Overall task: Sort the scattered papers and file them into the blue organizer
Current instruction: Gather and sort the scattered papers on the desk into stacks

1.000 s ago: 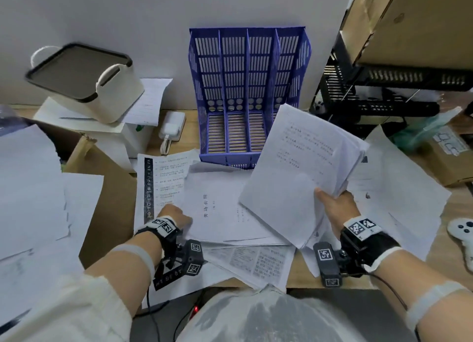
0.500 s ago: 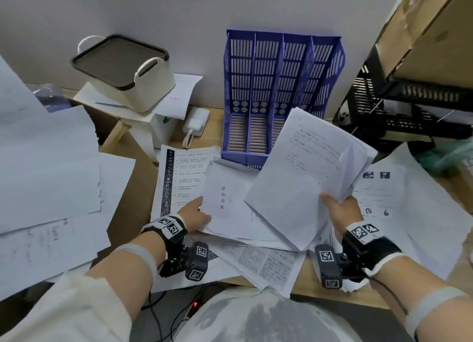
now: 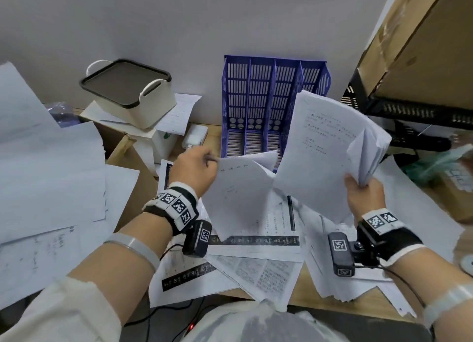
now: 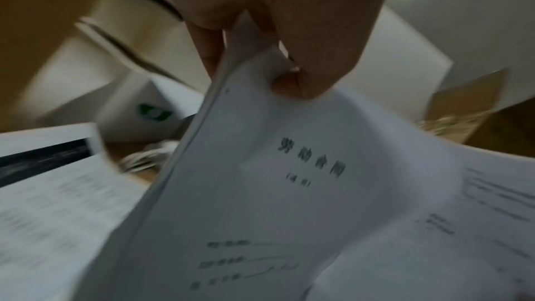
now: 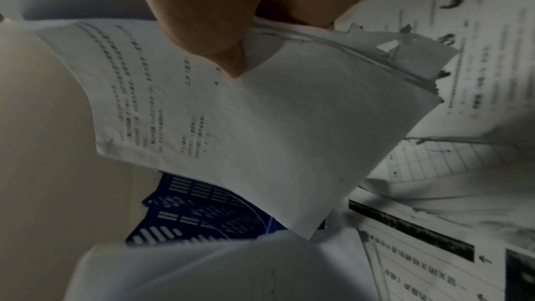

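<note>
Nothing filed as yet, by the look of it: blue organizer (image 3: 266,111) upright against the wall at the back of the surface (image 3: 302,294), its visible slots bare of paper; many loose sheets (image 3: 256,262) spread over the surface in front of it, more to the far left and right; most of the sorting and all of the filing judged left to do. Left hand (image 3: 194,171) raised above the surface, knuckles up, thumb and fingers pinched on the top edge of a thin set of pages with a printed title (image 4: 289,191), its lower part hanging toward the scattered sheets; right hand (image 3: 364,197) raised too, thumb on top and fingers beneath, clamped on the lower corner of a thick sheaf of papers (image 3: 325,157); sheaf tilted up and fanned at its far edge, partly in front of the organizer's right slots; the two bundles near each other, whether touching not clear.
</note>
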`<state>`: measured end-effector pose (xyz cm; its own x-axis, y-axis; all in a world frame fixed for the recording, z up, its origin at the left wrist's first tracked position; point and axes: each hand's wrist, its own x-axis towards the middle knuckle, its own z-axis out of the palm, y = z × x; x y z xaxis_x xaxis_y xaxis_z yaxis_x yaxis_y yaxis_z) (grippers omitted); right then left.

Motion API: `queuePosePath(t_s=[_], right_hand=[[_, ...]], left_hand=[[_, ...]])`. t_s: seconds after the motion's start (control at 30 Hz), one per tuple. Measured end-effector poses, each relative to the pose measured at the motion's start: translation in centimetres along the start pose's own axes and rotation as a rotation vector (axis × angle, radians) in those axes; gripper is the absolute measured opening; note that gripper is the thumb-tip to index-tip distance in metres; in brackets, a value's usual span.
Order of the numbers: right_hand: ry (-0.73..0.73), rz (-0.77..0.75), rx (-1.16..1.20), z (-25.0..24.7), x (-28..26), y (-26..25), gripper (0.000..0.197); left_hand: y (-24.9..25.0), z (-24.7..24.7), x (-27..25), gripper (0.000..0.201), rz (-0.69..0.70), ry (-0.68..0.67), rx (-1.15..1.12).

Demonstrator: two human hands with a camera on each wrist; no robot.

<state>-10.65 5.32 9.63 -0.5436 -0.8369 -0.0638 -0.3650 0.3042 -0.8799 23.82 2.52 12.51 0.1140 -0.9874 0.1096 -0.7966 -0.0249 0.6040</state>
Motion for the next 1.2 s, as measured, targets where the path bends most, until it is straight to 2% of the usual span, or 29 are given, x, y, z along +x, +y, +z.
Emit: queuePosePath(t_s=[0.1, 0.23, 0.33, 0.47, 0.5, 0.57, 0.6, 0.67, 0.73, 0.8, 0.87, 0.93, 1.03, 1.13, 1.2], right_hand=[[-0.030, -0.008, 0.000, -0.4, 0.0, -0.8, 0.020], [0.030, -0.034, 0.056, -1.9, 0.5, -1.6, 0.017], [0.063, -0.013, 0.081, -3.1, 1.0, -1.6, 0.028], [-0.031, 0.050, 0.095, -3.4, 1.0, -0.2, 0.041], [-0.080, 0.069, 0.119, -3.3, 0.7, 0.0, 0.038], [-0.201, 0.069, 0.169, -3.0, -0.5, -0.4, 0.013], [-0.261, 0.083, 0.186, -2.8, -1.1, -0.6, 0.007], [-0.380, 0.089, 0.215, -2.3, -1.8, -0.2, 0.031], [-0.467, 0.089, 0.256, -1.9, -2.5, 0.3, 0.046], [-0.504, 0.144, 0.301, -1.5, -2.8, 0.5, 0.048], [-0.541, 0.188, 0.331, -1.3, -3.1, 0.2, 0.041], [-0.565, 0.211, 0.368, -1.2, -3.3, 0.0, 0.037], [-0.536, 0.257, 0.394, -1.2, -3.0, -0.1, 0.036], [-0.580, 0.222, 0.388, -1.5, -2.7, 0.1, 0.037], [-0.642, 0.148, 0.343, -1.6, -2.6, 0.5, 0.048]], left_hand=[[2.4, -0.4, 1.1, 0.008, 0.219, -0.040, -0.100], [4.2, -0.6, 2.3, 0.011, 0.343, -0.098, -0.325], [5.5, -0.5, 2.3, 0.008, 0.402, -0.147, -0.460], [7.2, 1.3, 1.9, 0.003, 0.310, -0.169, -0.628], [7.8, 1.9, 1.7, 0.002, 0.286, -0.165, -0.645], [8.8, 3.1, 1.4, 0.006, 0.243, -0.127, -0.659], [9.1, 3.8, 1.3, 0.009, 0.223, -0.096, -0.653], [9.3, 4.8, 1.3, 0.015, 0.175, -0.041, -0.632], [9.4, 5.4, 1.4, 0.015, 0.139, -0.031, -0.675], [9.3, 5.7, 1.3, 0.014, 0.120, -0.083, -0.776], [9.8, 5.4, 1.0, 0.009, 0.080, -0.110, -0.845], [10.2, 5.2, 1.0, 0.002, 0.070, -0.100, -0.884], [11.0, 5.0, 0.9, 0.006, 0.053, -0.073, -0.933], [11.5, 5.2, 0.7, 0.010, 0.013, -0.018, -0.936], [11.5, 5.4, 0.6, 0.008, 0.009, 0.026, -0.930]])
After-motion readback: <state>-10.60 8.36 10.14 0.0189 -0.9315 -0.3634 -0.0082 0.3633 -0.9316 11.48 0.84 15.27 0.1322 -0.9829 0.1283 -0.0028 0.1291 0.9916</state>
